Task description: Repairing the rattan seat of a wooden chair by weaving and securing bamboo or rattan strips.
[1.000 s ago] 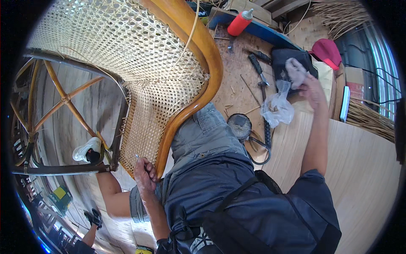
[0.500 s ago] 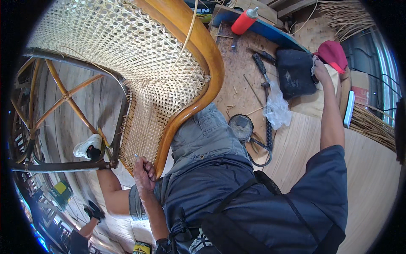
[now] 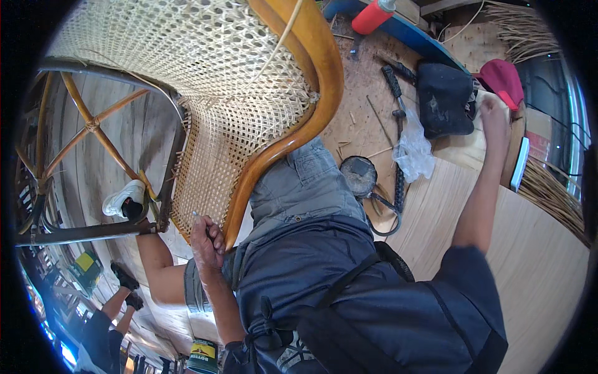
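A rattan chair with woven cane webbing (image 3: 224, 143) and a glossy brown curved frame leans across my lap. My left hand (image 3: 207, 244) is closed beside its lower corner, and a small pale tip pokes out between thumb and fingers; what it belongs to I cannot make out. Over on the right, my right hand (image 3: 495, 112) has its fingers curled in, just right of a dark pouch (image 3: 443, 100) and below a red cap (image 3: 500, 80). Anything inside that hand is hidden.
On the wooden board lie a red bottle (image 3: 372, 17), a black-handled hammer (image 3: 393, 87), a clear plastic bag (image 3: 413, 149) and a round dark tin-like object (image 3: 358, 176). Rattan strips (image 3: 551, 196) are bundled at right. A can (image 3: 203, 355) and another person's legs (image 3: 121, 299) appear lower left.
My right hand has come away from the edge of the dark pouch and sits slightly lower and to the right. The left hand stays closed by the chair. The whole view has shifted a little.
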Available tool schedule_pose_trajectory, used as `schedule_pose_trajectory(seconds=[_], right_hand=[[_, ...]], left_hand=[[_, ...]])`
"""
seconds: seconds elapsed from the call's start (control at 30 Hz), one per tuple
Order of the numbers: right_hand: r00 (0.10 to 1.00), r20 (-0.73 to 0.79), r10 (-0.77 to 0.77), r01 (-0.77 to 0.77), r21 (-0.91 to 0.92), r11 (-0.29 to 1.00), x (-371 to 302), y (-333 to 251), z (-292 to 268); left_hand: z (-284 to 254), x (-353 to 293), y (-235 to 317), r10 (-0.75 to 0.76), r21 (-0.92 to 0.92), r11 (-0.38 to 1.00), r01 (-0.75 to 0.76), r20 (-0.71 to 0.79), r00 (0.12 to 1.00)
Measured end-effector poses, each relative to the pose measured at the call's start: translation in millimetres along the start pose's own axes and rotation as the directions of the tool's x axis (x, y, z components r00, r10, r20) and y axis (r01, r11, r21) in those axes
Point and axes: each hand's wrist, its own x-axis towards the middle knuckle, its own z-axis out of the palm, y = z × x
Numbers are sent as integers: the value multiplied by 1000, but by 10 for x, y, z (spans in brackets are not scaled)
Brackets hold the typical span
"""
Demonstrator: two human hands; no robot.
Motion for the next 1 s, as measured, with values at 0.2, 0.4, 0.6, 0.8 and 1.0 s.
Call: schedule_pose_trajectory(seconds=[0.2, 0.4, 0.6, 0.8, 1.0], right_hand=[[915, 267, -302, 299, 53, 953, -1432, 129, 1381], [936, 348, 52, -94, 105, 990, -1390, 301, 1296], [943, 329, 39, -191, 441, 877, -1089, -319, 441], [986, 124, -115, 45, 463, 885, -508, -1061, 255], [997, -60, 54, -19, 478, 878, 534, -1208, 905]], left_hand=[[-10, 18, -2, 0, -5, 1000, 0, 40, 999], [-70, 35, -16, 0, -26, 1000, 1, 45, 999], [-58, -5, -17, 27, -46, 999, -25, 44, 999], [-76, -12, -54, 32, -49, 998, -29, 45, 998], [14, -16, -11, 29, -32, 999, -29, 17, 999]])
